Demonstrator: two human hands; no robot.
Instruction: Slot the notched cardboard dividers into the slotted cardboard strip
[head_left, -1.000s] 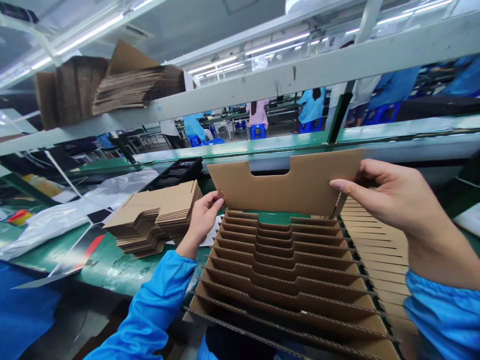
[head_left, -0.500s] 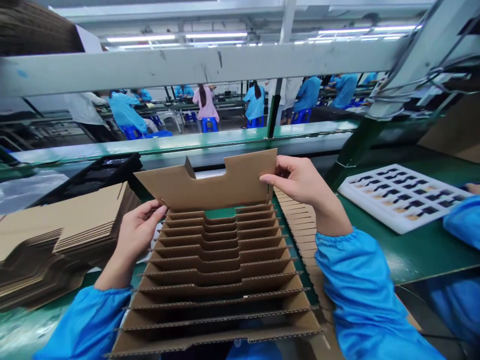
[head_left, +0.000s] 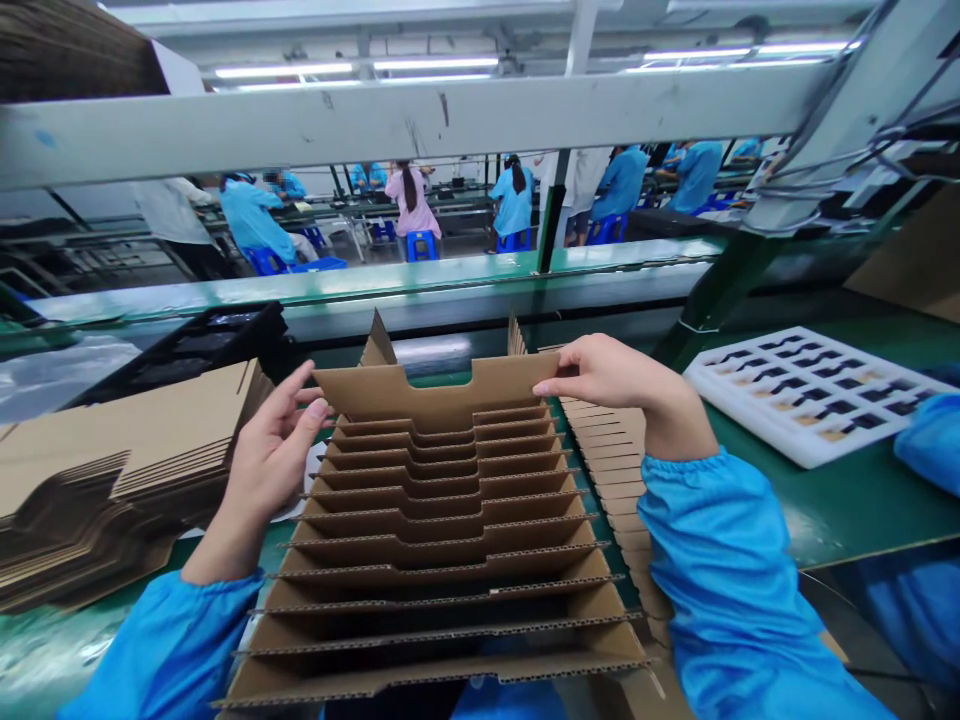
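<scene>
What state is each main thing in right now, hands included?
Notched cardboard divider, roughly upright, standing proud of its nearest neighbours
Right hand, pinching that divider's right end
Left hand, thumb and index finger parted at its left end
Cardboard partition grid, dividers upright
Notched cardboard sheets, stacked flat
White foam tray, cutouts showing black and tan
Ceiling lights, lit

Beyond the far edge of our green counter (head_left: 817, 520), we saw blue stools (head_left: 421, 246) on grey floor (head_left: 466, 240); above, a pale beam (head_left: 360, 122) ran below lit ceiling tubes (head_left: 435, 64), beside a slanted post (head_left: 844, 135).
</scene>
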